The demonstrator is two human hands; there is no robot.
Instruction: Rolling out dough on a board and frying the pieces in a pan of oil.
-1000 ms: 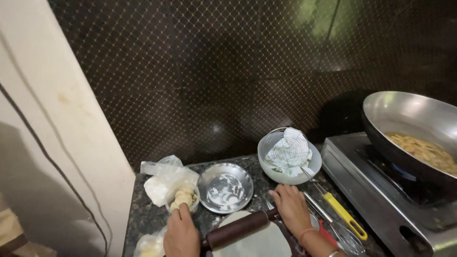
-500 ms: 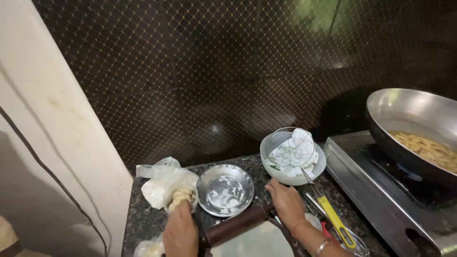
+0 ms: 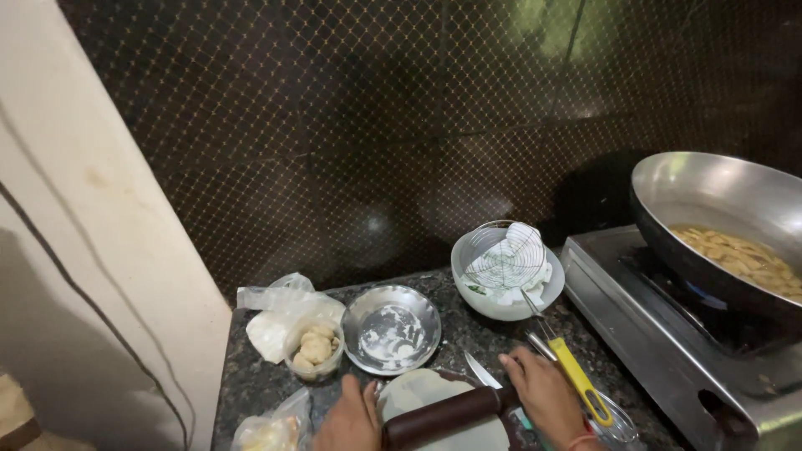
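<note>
While both hands, left hand point(image 3: 351, 418), right hand point(image 3: 543, 392), press flat, dark brown rolling pin point(image 3: 447, 415), pale flattened dough point(image 3: 426, 392).

Left hand point(image 3: 349, 420) and right hand point(image 3: 543, 394) press a brown rolling pin point(image 3: 447, 415) over flattened dough point(image 3: 426, 394) on the counter.

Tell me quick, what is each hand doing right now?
Left hand: flat on the rolling pin, not gripping.
Right hand: resting on the pin's other end.
</note>
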